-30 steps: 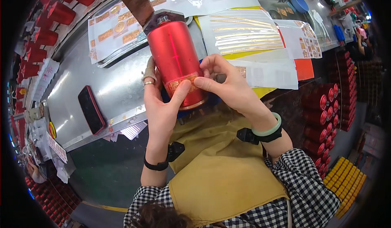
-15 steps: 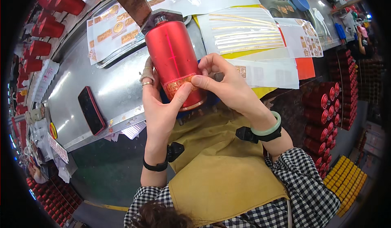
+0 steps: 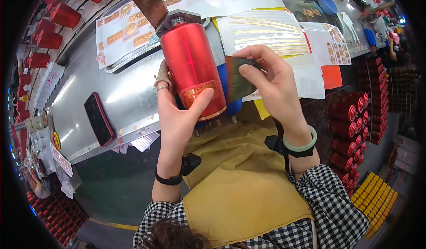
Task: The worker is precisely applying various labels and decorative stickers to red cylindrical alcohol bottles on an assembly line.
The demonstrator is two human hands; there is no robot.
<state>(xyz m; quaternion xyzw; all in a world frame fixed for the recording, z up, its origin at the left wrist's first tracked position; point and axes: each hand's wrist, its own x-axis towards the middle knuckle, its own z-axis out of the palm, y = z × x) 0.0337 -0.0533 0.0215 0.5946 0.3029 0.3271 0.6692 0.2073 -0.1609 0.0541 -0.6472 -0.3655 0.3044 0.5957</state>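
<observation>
A red metallic bottle (image 3: 187, 55) lies tilted in front of me, its narrow neck against a dark metal holder (image 3: 177, 16). A pink line of light with a short crossbar falls along its side. My left hand (image 3: 175, 113) is closed round the bottle near its base, the thumb on a gold-and-red ornamental decal (image 3: 190, 94). To the right of the bottle, my right hand (image 3: 282, 87) pinches a dark, flat, flexible scraper (image 3: 238, 81) by one edge. The scraper's free edge faces the bottle, close to the decal. Something blue shows behind the bottle.
Clear sheets with gold strips (image 3: 266, 33) and sheets of gold decals (image 3: 128, 31) lie on the metal table (image 3: 71, 102). A phone (image 3: 99, 119) rests at the left. Stacked red bottles (image 3: 348, 133) stand at the right; red cups (image 3: 66, 14) line the far left.
My right hand has left the decal, moved right and now holds the dark scraper. My left hand stays on the bottle, its thumb still on the decal.
</observation>
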